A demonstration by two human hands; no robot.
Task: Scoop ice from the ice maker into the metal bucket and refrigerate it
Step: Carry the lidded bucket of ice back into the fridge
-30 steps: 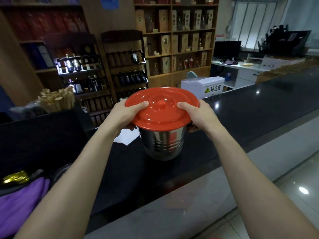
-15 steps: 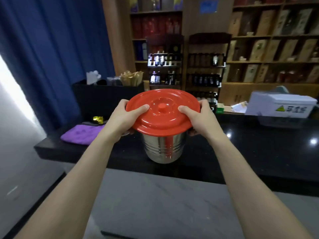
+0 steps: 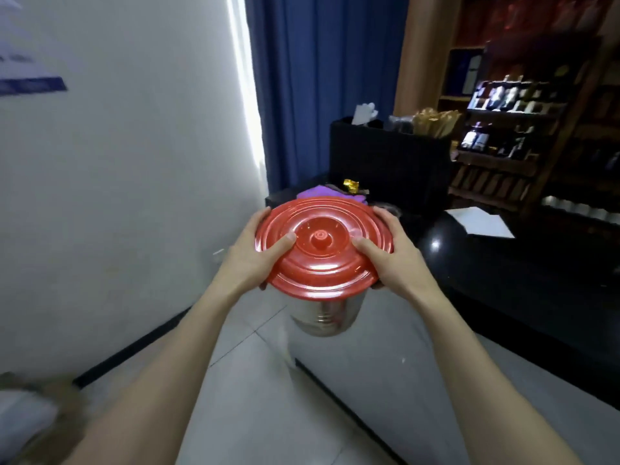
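A shiny metal bucket (image 3: 324, 316) with a round red lid (image 3: 322, 250) hangs in the air in front of me, over the floor beside the counter's end. My left hand (image 3: 255, 256) grips its left side, thumb pressed on the lid and fingers under the rim. My right hand (image 3: 391, 255) grips the right side the same way. The bucket's contents are hidden by the lid. No ice maker or fridge is in view.
A black-topped counter (image 3: 523, 283) with a grey front runs along the right. On it lie a purple cloth (image 3: 313, 192), a black box (image 3: 389, 159) and white paper (image 3: 483, 222). A white wall (image 3: 127, 169) stands left, blue curtain (image 3: 322, 85) ahead, bottle shelves (image 3: 523, 129) at right. The floor is tiled.
The view has swung left, away from the counter towards the wall and curtain. The bucket has left the countertop and now hangs over the floor, both hands still gripping it.
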